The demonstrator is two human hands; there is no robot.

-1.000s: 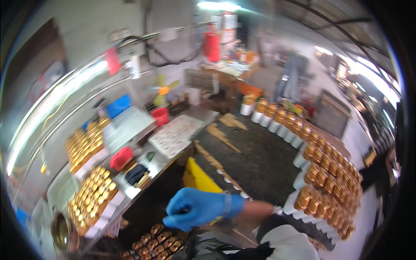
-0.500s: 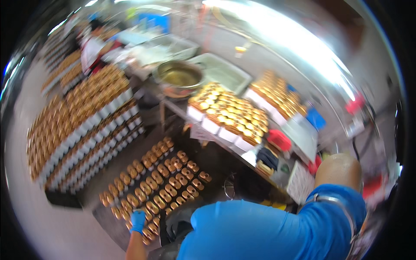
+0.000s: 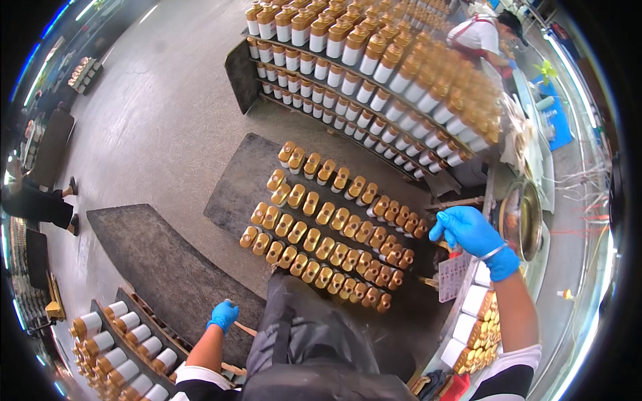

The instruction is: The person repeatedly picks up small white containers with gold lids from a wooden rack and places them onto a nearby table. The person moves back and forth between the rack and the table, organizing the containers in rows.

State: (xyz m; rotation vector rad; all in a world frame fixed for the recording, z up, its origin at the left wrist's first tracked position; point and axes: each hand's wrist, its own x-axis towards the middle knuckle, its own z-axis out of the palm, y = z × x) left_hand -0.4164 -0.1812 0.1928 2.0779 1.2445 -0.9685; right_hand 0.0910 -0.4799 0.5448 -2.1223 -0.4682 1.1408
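Note:
My left hand (image 3: 224,314), in a blue glove, is closed at the end of a dark board (image 3: 157,244), beside a thin light-brown strip (image 3: 245,328). Whether it grips anything is hidden. My right hand (image 3: 471,230), also gloved in blue, is raised at the right with its fingers curled in, and nothing shows in them. Left of it, rows of small bottles (image 3: 324,248) with gold-brown tops stand on another dark board (image 3: 234,177). Neither hand touches these bottles.
A tiered rack of gold-and-white bottles (image 3: 348,47) stands at the far side. More bottles lie on a rack (image 3: 137,334) at lower left. A metal basin (image 3: 528,220) sits on the bench at right. One person (image 3: 478,37) works far right; another's dark-clothed legs (image 3: 43,210) show at left.
The view has swung left. My right glove, large and close to the camera before, is now lowered and farther off. My left hand has moved from over the bottle rows to the other board's end.

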